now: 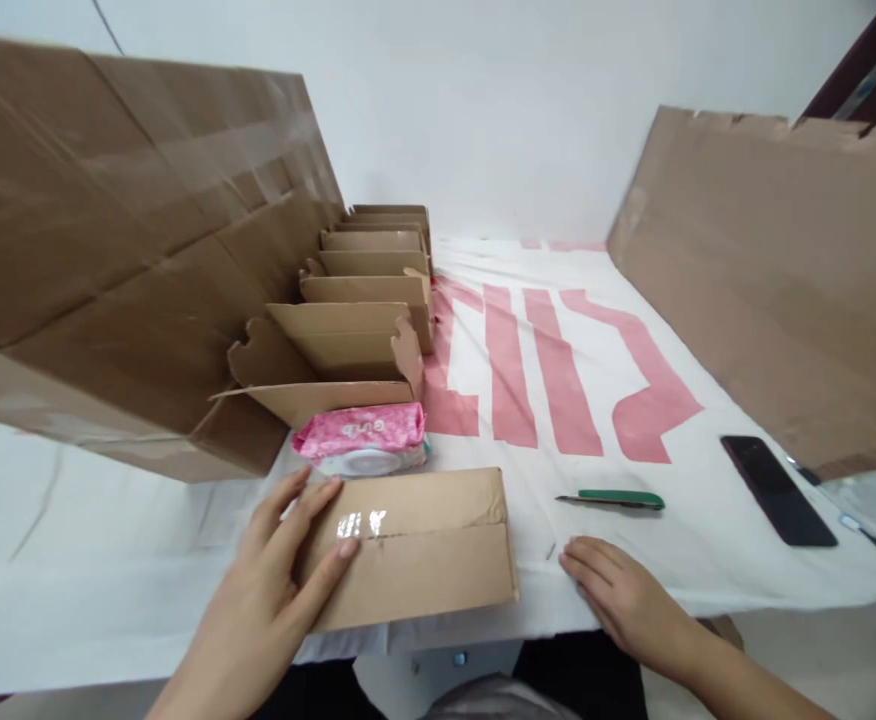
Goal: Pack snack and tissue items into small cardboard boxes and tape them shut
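Observation:
A small closed cardboard box (pixel 423 550), taped along its top seam, lies at the near edge of the table. My left hand (pixel 280 570) rests flat on its left end with fingers stretched out. Flat on the white cloth just right of the box lies my right hand (pixel 618 590), open and holding nothing. A pink and white pack of wipes (pixel 363 440) sits right behind the box. A green utility knife (pixel 618 498) lies on the cloth a little beyond my right hand.
A row of several open folded cartons (pixel 363 310) runs back along a big cardboard box (pixel 108 250) at left. A large cardboard sheet (pixel 775 270) leans at right. A black phone (pixel 777 490) lies near it. The cloth (pixel 558 370) bears pink lettering.

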`<action>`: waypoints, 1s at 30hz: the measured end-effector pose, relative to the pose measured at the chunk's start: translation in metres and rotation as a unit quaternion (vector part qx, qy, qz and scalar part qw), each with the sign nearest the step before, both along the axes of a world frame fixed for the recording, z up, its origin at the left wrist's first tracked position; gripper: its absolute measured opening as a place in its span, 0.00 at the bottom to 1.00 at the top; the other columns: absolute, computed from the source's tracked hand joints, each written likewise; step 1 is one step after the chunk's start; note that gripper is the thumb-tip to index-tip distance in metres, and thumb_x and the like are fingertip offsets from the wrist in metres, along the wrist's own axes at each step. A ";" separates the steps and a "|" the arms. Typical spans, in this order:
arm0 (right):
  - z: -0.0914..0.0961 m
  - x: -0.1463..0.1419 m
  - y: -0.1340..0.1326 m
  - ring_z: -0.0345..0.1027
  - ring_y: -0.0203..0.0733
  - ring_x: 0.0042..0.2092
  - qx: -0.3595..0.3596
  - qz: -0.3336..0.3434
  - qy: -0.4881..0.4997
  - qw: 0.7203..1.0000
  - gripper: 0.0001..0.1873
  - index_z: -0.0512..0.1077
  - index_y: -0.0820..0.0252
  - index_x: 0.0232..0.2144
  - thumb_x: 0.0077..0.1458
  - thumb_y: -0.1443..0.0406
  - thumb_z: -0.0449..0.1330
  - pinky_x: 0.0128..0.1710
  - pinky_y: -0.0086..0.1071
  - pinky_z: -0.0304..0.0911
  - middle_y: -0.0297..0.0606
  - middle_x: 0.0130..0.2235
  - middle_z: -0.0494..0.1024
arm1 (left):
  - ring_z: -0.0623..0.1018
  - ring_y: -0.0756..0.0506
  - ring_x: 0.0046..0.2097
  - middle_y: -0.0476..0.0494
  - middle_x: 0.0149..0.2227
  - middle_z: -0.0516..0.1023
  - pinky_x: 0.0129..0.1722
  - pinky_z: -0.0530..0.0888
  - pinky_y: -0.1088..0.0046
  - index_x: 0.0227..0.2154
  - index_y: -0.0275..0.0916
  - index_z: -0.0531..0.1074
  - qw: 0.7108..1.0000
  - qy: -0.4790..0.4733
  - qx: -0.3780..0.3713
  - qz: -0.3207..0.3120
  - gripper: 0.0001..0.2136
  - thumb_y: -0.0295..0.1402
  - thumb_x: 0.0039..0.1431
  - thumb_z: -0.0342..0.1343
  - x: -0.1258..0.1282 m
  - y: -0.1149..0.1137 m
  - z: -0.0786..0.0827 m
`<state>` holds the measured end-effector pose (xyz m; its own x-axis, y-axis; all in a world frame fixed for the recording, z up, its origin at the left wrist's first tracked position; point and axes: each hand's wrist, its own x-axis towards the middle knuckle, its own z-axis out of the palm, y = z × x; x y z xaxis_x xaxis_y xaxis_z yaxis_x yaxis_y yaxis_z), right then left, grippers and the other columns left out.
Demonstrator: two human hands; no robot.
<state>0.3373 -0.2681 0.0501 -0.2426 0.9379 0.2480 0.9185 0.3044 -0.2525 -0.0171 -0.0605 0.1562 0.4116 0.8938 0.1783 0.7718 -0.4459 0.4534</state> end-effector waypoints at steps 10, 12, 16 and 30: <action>0.011 0.001 -0.009 0.74 0.48 0.50 0.045 -0.086 0.085 0.992 0.16 0.73 0.56 0.51 0.63 0.69 0.54 0.50 0.45 0.74 0.46 0.48 0.80 | 0.68 0.32 0.63 0.42 0.66 0.62 0.60 0.69 0.47 0.57 0.48 0.66 1.000 -0.008 -0.014 -0.019 0.25 0.53 0.61 0.46 0.018 0.004 0.000; 0.007 -0.011 0.006 0.70 0.50 0.57 0.037 -0.039 0.059 0.997 0.20 0.69 0.59 0.57 0.64 0.69 0.53 0.55 0.46 0.70 0.48 0.54 0.77 | 0.68 0.32 0.64 0.42 0.66 0.62 0.61 0.69 0.47 0.57 0.47 0.66 1.000 -0.005 -0.015 -0.017 0.26 0.53 0.60 0.46 0.017 0.004 0.000; 0.004 -0.028 0.028 0.64 0.53 0.61 0.010 0.029 0.014 0.999 0.21 0.67 0.63 0.59 0.65 0.69 0.52 0.57 0.49 0.67 0.49 0.58 0.75 | 0.67 0.31 0.64 0.40 0.66 0.62 0.62 0.67 0.44 0.57 0.47 0.66 1.000 -0.003 -0.019 -0.016 0.26 0.54 0.60 0.46 0.015 0.003 0.001; 0.035 0.035 -0.017 0.72 0.44 0.42 -0.018 -0.118 0.148 0.982 0.13 0.74 0.56 0.43 0.64 0.69 0.51 0.41 0.38 0.72 0.42 0.39 0.78 | 0.65 0.32 0.65 0.41 0.65 0.62 0.66 0.60 0.42 0.54 0.49 0.65 0.999 -0.020 -0.038 -0.017 0.26 0.56 0.58 0.46 0.019 0.008 0.002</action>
